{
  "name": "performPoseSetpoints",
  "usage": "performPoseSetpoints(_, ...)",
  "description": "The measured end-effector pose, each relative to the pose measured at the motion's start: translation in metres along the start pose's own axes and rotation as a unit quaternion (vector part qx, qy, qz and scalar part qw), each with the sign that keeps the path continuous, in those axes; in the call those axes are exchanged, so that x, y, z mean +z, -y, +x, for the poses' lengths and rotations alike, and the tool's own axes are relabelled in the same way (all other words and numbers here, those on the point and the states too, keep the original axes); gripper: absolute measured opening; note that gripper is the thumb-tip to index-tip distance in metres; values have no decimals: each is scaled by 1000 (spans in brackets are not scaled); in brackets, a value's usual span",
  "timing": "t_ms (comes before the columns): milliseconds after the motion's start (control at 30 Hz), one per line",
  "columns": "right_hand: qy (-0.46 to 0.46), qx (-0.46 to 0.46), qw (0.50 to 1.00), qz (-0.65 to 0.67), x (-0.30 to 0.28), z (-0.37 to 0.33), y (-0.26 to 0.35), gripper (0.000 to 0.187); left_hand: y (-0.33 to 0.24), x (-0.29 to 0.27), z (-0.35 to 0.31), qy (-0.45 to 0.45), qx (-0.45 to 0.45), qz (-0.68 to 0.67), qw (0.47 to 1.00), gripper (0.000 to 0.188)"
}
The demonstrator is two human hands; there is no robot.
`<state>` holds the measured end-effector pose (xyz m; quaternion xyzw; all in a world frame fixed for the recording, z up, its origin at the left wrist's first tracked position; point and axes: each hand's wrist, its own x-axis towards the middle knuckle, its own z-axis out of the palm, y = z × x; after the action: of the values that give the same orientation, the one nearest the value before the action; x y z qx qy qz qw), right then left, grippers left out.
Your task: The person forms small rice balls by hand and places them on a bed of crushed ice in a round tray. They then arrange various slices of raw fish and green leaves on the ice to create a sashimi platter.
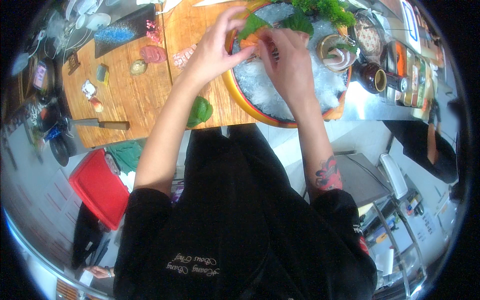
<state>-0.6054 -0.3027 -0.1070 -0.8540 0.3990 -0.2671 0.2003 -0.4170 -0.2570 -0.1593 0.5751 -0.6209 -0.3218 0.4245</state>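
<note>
A round tub (241, 103) with a yellow-orange rim holds crushed ice (260, 82). Over its near-left part, my left hand (212, 50) curves with thumb and fingers apart, beside an orange slice (248, 41) that looks like salmon. My right hand (289, 62) has its fingers pinched at that slice; the fingertips are partly hidden. A jagged green leaf (253, 25) stands behind the slice, and a second leaf (298, 22) is farther right. Curly greens (327, 10) fill the far edge. Pale slices (344, 59) sit in a small round holder on the ice.
The wooden board (145, 110) bears a knife (107, 124), green leaves (201, 111), red slices (153, 54), pink sprigs (154, 32) and a dark plate (107, 47). Right of the tub stand a brown jar (371, 75) and a can (398, 82). Another person's arm (432, 142) shows far right.
</note>
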Motion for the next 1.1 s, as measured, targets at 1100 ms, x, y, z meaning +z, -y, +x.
performPoseSetpoints(1100, 95, 192, 951, 221, -13, -73, 112, 26, -54, -74, -124, 65, -139, -136, 979, 43)
